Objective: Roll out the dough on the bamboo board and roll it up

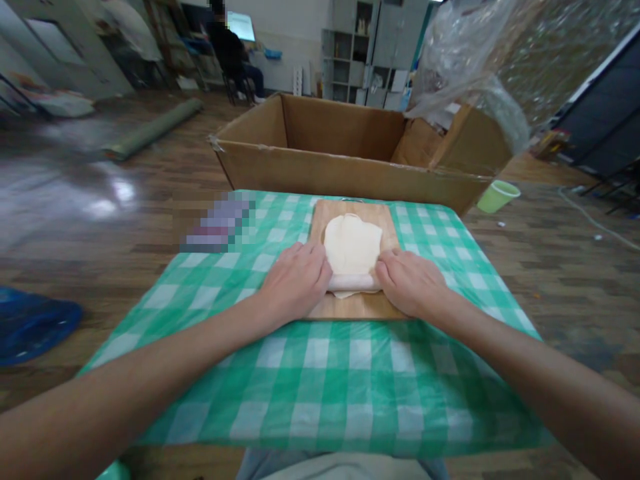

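Observation:
A pale rolling pin [354, 283] lies across a flattened sheet of dough [353, 245] near its front edge. My left hand [300, 277] is closed round the pin's left end, and my right hand [411, 279] grips the right end. Under the dough rests a wooden cutting board [355, 308]. Most of the sheet spreads beyond the pin, with a small strip showing on the near side. Both ends of the pin are hidden by my fingers.
A green and white checked cloth [300, 393] covers the table. Behind it stands a large open cardboard box [345, 170] with clear plastic wrap [465, 53]. A blurred-out item [220, 223] lies at the far left corner. A green bin [499, 197] is on the floor. A person [230, 53] sits far back.

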`<act>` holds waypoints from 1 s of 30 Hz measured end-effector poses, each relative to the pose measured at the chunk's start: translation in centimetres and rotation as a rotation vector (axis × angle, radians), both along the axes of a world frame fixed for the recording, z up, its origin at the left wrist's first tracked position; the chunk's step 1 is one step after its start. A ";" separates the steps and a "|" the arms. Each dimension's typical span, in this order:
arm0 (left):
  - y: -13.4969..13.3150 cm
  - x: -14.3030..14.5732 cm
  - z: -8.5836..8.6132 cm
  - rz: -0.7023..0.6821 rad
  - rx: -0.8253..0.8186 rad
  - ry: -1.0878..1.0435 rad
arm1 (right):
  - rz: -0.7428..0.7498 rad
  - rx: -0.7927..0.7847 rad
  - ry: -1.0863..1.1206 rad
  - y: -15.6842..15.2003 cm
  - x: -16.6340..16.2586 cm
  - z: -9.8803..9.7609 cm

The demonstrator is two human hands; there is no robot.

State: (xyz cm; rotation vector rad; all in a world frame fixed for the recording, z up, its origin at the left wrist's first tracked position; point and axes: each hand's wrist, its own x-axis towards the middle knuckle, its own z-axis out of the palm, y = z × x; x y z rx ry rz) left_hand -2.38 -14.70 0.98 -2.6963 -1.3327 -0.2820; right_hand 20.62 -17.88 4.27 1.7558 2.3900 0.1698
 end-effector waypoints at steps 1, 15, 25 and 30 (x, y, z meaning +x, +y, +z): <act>-0.1 0.1 0.1 0.035 -0.016 -0.027 | 0.010 0.019 -0.004 0.0 0.0 -0.1; -4.8 0.0 0.8 0.038 -0.009 -0.062 | -0.071 0.153 0.123 -4.9 -0.2 -1.7; -4.9 -0.3 0.8 0.012 0.021 -0.029 | -0.101 0.070 0.158 -4.7 0.1 -1.1; -1.4 0.1 2.5 0.098 0.007 0.000 | -0.243 0.045 0.146 -1.0 -0.1 1.2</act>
